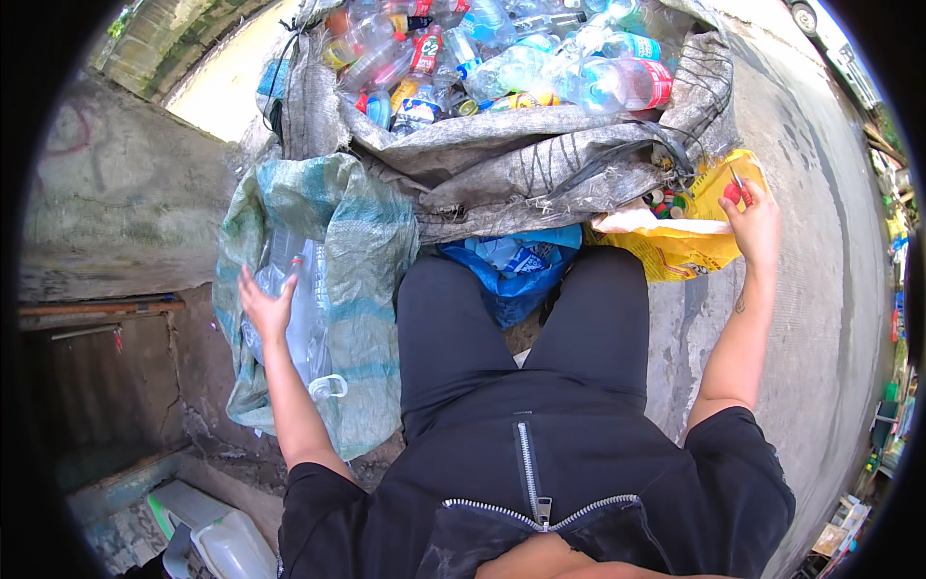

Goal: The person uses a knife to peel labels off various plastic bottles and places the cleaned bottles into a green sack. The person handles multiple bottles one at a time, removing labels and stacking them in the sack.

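Note:
My left hand [268, 304] is at the mouth of a green and white woven sack [371, 241], its fingers apart and nothing held. Several clear plastic bottles [311, 333] lie inside that sack, right beside the hand. Over on the right, my right hand [754, 227] closes around a small red-handled knife [745, 195] with a thin metal tip pointing up. It is above a yellow bag [690, 253], which holds several coloured bottle caps [666, 203]. A round red cap [732, 193] shows next to the knife; whether I touch it I cannot tell.
Ahead stands a large grey sack [540, 183] heaped with used plastic bottles [502, 68]. A blue plastic bag [516, 265] sits between my knees. Along the left runs a concrete wall [135, 203], with a whitish container [217, 531] below. Pavement [820, 318] stretches along the right.

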A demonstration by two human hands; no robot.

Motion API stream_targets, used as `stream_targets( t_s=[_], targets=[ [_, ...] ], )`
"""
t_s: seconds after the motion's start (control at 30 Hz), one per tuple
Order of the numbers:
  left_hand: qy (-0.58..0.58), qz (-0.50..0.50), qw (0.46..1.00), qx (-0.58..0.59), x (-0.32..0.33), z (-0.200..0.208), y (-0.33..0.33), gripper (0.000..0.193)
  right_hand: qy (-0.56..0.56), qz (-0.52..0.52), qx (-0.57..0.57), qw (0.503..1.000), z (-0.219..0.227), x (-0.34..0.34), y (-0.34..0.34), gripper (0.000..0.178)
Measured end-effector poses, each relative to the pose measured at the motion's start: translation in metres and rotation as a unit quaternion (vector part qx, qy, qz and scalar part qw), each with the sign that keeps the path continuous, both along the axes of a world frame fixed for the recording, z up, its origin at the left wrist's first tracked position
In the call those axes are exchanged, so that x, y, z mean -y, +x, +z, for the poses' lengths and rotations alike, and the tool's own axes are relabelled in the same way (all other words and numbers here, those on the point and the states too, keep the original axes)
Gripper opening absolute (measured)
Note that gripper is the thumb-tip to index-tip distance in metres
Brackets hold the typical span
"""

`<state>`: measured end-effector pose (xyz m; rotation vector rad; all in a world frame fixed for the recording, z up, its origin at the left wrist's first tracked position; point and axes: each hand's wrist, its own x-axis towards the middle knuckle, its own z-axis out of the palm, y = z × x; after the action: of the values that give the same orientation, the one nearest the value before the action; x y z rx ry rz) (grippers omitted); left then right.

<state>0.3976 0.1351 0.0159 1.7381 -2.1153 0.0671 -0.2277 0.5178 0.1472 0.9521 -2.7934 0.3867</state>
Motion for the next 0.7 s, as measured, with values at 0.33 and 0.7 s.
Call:
stream_targets(
  t_s=[0.33,0.7],
  targets=[
    [-0.164,-0.456,0.865,0.133,-0.023,0.081,-0.493,0.087,-0.149,0.089,0.201,0.964,0.013,-0.003,0.041,0.025],
    [0.256,-0.311,0.903,0.146,0.038,0.083,-0.425,0.079,-0.335,0.164,0.567,0.735,-0.026,0.014,0.072,0.022]
  ],
)
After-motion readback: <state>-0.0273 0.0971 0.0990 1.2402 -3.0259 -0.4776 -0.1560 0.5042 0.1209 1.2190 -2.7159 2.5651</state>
